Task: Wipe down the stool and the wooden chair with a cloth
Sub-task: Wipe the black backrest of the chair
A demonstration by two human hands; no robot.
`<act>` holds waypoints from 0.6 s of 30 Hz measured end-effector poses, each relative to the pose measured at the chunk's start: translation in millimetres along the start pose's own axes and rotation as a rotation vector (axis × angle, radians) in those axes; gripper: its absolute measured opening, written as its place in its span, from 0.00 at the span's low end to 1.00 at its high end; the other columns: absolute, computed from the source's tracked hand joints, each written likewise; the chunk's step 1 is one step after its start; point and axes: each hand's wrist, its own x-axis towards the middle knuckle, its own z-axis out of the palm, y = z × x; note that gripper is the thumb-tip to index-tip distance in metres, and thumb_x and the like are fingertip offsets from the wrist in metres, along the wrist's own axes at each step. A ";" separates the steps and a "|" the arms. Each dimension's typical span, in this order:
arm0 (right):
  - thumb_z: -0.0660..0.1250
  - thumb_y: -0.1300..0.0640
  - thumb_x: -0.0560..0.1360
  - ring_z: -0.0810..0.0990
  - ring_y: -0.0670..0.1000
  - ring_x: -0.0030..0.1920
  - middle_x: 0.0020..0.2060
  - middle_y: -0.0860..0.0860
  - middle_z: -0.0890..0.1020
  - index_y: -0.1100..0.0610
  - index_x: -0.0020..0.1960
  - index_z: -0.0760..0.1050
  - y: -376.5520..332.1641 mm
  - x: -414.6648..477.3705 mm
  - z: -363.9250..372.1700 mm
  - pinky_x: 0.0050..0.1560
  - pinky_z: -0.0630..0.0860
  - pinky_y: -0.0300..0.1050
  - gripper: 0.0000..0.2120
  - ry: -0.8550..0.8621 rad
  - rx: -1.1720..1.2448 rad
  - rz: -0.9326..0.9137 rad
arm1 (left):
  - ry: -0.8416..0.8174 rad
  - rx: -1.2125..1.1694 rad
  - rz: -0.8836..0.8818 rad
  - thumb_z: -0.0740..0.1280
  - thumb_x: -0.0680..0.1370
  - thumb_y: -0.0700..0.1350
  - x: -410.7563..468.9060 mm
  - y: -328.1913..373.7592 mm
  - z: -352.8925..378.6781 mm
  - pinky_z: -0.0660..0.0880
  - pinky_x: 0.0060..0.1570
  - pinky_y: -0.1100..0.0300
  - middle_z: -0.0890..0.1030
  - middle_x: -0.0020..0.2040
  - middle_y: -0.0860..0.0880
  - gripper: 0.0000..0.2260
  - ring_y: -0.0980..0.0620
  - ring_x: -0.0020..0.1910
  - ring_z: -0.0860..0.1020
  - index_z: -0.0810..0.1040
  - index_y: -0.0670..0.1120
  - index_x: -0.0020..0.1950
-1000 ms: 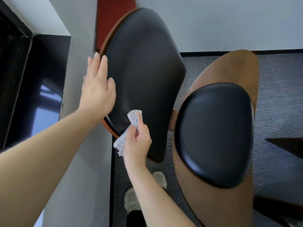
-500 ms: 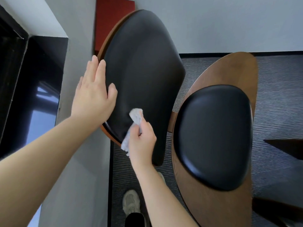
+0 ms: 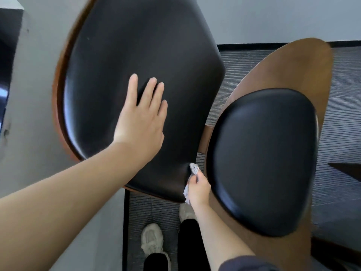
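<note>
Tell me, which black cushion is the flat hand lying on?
The bigger black cushion on the left, by the wall. The left hand lies flat on it, and the right hand rubs the cloth along its edge. The smaller cushion goes untouched.

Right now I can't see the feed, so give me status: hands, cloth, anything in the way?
Left hand flat on black backrest pad, open. Right hand shut on white cloth, at the pad's lower edge. Nothing blocking; seat cushion close beside right hand.

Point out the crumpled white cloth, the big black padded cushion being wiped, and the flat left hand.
Crumpled white cloth (image 3: 193,168): head view, top tuft above the fingers.
Big black padded cushion (image 3: 136,42): head view, bare upper middle.
Flat left hand (image 3: 141,122): head view, back of the hand.
</note>
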 end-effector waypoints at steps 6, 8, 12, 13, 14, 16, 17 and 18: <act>0.57 0.58 0.77 0.82 0.58 0.35 0.35 0.57 0.81 0.50 0.37 0.74 1.0 89.9 -39.3 0.39 0.81 0.48 0.13 -0.078 -0.368 -0.102 | -0.082 0.004 0.226 0.45 0.83 0.56 32.2 73.2 28.0 0.35 0.69 0.31 0.38 0.77 0.34 0.30 0.34 0.76 0.37 0.43 0.40 0.79; 0.58 0.58 0.77 0.81 0.60 0.41 0.41 0.58 0.79 0.53 0.42 0.78 -11.9 121.9 -46.1 0.44 0.79 0.51 0.11 -0.007 -0.458 -0.186 | -0.100 0.016 0.263 0.44 0.83 0.55 43.0 96.3 37.7 0.33 0.67 0.31 0.38 0.77 0.34 0.30 0.33 0.75 0.37 0.42 0.39 0.78; 0.59 0.60 0.79 0.76 0.56 0.38 0.45 0.54 0.71 0.54 0.59 0.79 -48.8 179.8 -54.0 0.45 0.77 0.48 0.13 0.164 -0.536 -0.414 | -0.150 0.041 0.329 0.44 0.83 0.56 62.0 131.9 51.2 0.31 0.66 0.31 0.37 0.76 0.34 0.30 0.33 0.75 0.35 0.41 0.38 0.78; 0.59 0.60 0.79 0.74 0.53 0.38 0.46 0.53 0.70 0.52 0.63 0.77 -56.8 194.3 -53.3 0.45 0.74 0.45 0.15 0.207 -0.553 -0.448 | -0.156 0.047 0.337 0.44 0.83 0.56 66.2 138.6 53.7 0.31 0.65 0.31 0.37 0.76 0.34 0.30 0.33 0.75 0.35 0.40 0.38 0.77; 0.59 0.59 0.80 0.73 0.52 0.39 0.47 0.52 0.69 0.50 0.66 0.75 -62.7 208.0 -51.8 0.44 0.72 0.43 0.17 0.238 -0.557 -0.462 | -0.158 0.053 0.343 0.43 0.83 0.56 69.6 144.6 56.5 0.30 0.65 0.30 0.37 0.76 0.34 0.30 0.33 0.75 0.35 0.40 0.38 0.77; 0.60 0.60 0.80 0.75 0.53 0.42 0.48 0.53 0.70 0.50 0.67 0.73 -69.2 229.7 -45.6 0.45 0.73 0.45 0.18 0.277 -0.568 -0.435 | -0.161 0.058 0.352 0.42 0.83 0.56 75.5 153.9 61.9 0.29 0.64 0.29 0.36 0.76 0.33 0.31 0.33 0.74 0.34 0.39 0.37 0.77; 0.60 0.61 0.79 0.76 0.55 0.43 0.49 0.54 0.71 0.51 0.66 0.74 -67.6 237.8 -39.9 0.46 0.74 0.47 0.17 0.274 -0.592 -0.409 | -0.157 0.062 0.355 0.42 0.83 0.57 77.6 157.0 64.6 0.29 0.63 0.29 0.36 0.76 0.33 0.31 0.32 0.74 0.34 0.38 0.37 0.77; 0.59 0.60 0.79 0.76 0.57 0.45 0.50 0.55 0.71 0.52 0.64 0.76 -65.2 242.8 -33.9 0.48 0.75 0.49 0.15 0.246 -0.623 -0.389 | -0.152 0.066 0.357 0.42 0.82 0.57 78.4 158.3 65.9 0.28 0.62 0.28 0.35 0.75 0.32 0.32 0.32 0.74 0.33 0.37 0.37 0.76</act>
